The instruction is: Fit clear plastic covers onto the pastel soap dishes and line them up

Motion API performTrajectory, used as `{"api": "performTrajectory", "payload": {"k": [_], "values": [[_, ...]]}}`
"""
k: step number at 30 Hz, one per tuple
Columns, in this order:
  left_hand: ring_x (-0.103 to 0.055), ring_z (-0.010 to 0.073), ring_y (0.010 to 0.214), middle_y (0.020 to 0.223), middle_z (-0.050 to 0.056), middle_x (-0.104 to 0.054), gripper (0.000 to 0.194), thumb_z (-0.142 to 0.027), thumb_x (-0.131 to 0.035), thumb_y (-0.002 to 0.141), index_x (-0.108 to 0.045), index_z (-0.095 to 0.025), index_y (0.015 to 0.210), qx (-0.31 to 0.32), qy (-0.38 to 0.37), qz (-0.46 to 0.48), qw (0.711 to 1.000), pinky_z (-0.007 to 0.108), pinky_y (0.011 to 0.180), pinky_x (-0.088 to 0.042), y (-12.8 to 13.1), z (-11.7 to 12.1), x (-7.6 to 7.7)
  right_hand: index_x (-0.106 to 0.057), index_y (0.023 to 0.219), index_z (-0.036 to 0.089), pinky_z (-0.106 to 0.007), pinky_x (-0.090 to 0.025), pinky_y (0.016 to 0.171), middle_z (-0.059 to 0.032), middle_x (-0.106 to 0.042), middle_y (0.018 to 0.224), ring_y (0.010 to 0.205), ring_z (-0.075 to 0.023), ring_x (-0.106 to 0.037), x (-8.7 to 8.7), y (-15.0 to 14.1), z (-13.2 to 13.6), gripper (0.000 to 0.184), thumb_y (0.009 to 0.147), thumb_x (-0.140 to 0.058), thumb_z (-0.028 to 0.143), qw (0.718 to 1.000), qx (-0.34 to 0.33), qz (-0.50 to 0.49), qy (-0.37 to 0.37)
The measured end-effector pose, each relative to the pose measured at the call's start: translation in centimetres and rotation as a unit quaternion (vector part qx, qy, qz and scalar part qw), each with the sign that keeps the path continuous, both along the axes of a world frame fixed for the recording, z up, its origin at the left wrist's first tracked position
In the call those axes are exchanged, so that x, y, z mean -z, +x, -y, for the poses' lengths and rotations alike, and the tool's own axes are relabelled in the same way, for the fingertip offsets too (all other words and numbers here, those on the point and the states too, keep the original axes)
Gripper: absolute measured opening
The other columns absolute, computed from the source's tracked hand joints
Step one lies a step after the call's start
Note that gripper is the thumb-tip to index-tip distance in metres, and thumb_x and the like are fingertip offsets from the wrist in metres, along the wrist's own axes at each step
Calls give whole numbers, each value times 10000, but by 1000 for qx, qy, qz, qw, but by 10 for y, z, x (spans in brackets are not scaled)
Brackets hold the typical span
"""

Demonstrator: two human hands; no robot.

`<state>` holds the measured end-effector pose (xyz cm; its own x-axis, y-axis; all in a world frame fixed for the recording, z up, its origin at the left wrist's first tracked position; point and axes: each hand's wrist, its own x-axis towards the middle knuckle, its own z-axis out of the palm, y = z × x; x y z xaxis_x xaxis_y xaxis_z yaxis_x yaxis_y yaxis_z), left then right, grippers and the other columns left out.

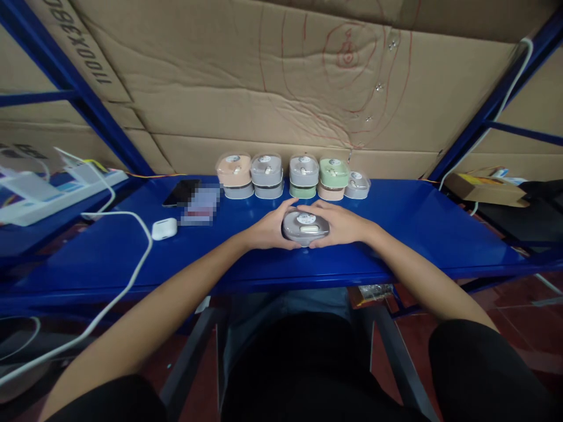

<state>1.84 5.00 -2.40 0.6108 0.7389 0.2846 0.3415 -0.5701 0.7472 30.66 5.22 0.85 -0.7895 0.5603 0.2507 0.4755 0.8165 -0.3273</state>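
A small grey lidded container [307, 228] with a clear top, a round white label and a pale latch sits between my two hands, near the front of the blue table [246, 264]. My left hand [275, 227] wraps its left side, thumb and fingers curved round the edge. On the right side my right hand [341, 224] grips it in the same way. Behind them stand similar containers, mostly stacked in pairs: peach over grey [234, 171], grey over grey [267, 170], grey over green [303, 170], green over peach [333, 173]. A single grey one [358, 186] stands at the right end.
A white earbud case [165, 228], a dark phone [181, 192] and a blurred-out item [200, 204] lie on the left. A white cable [143, 261] crosses the table's left side from a power strip [57, 196]. Cardboard [211, 76] walls the back; a small carton [486, 189] lies at right.
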Motion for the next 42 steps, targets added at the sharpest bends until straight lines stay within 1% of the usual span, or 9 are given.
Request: {"api": "performTrajectory", "payload": {"k": [7,11,14,16,18,21,30,36,42], "values": [[-620,467,1523,1614,249,-631,1304,-503,-1031,674,-334,-220,1739,6,7,-11,1000,676,1279,-483,0,2,-3,-447,1786,342,-621,-575,1175,-131,-674,1450,1314,-403,-681,6,6,2,1159,804,-928,727,999,3,-20,-26],[-658,417,1479,1583,237,-646,1009,-518,-909,832,-428,-198,1660,-57,104,36,992,642,1287,-498,-16,-4,-14,-574,1703,325,-655,-510,1250,-143,-691,1551,1420,-433,-659,-6,32,0,1084,787,-911,796,995,38,-89,38],[-605,409,1515,1590,219,-629,719,-427,-801,931,-536,-196,1558,-175,247,17,953,641,1330,-440,-26,-17,-34,-596,1668,331,-678,-455,1293,-127,-659,1643,1511,-450,-610,-24,65,-18,1064,773,-897,822,956,166,-202,133],[-533,434,1566,1627,225,-583,659,-371,-780,937,-566,-187,1533,-227,299,-51,926,650,1361,-382,-26,-31,-49,-568,1674,296,-702,-469,1264,-145,-653,1648,1501,-455,-616,-36,84,-40,1061,793,-873,802,896,313,-260,175],[-452,473,1617,1697,248,-502,673,-340,-767,948,-553,-167,1562,-254,303,-131,909,664,1372,-337,-19,-46,-61,-570,1656,214,-714,-487,1227,-192,-691,1583,1471,-462,-631,-47,95,-64,1014,830,-846,734,834,468,-246,157],[-339,556,1658,1741,309,-432,767,-347,-794,932,-511,-121,1609,-284,275,-239,887,731,1347,-292,-1,-66,-68,-663,1548,131,-658,-540,1158,-271,-728,1485,1404,-472,-676,-56,94,-92,886,844,-867,630,790,590,-157,56],[-321,592,1635,1762,347,-412,871,-324,-751,965,-376,-101,1719,-314,266,-326,851,822,1269,-284,13,-68,-53,-672,1491,69,-684,-507,1161,-377,-634,1512,1399,-525,-666,-36,67,-115,863,1046,-532,796,771,624,-122,30],[-382,533,1610,1717,317,-488,669,-172,-559,1027,-417,-111,1678,-305,276,-341,845,798,1220,-397,11,-54,-59,-652,1466,65,-690,-471,1194,-341,-637,1459,1437,-498,-624,-32,87,-113,784,1138,-363,715,755,628,-163,98],[-343,492,1670,1793,234,-446,629,-160,-432,1063,-421,-135,1692,-312,265,-286,866,769,1286,-335,7,-38,-66,-713,1325,91,-639,-477,1179,-289,-693,1335,1381,-430,-638,-34,117,-106,682,1168,-320,625,751,607,-210,150]]}}
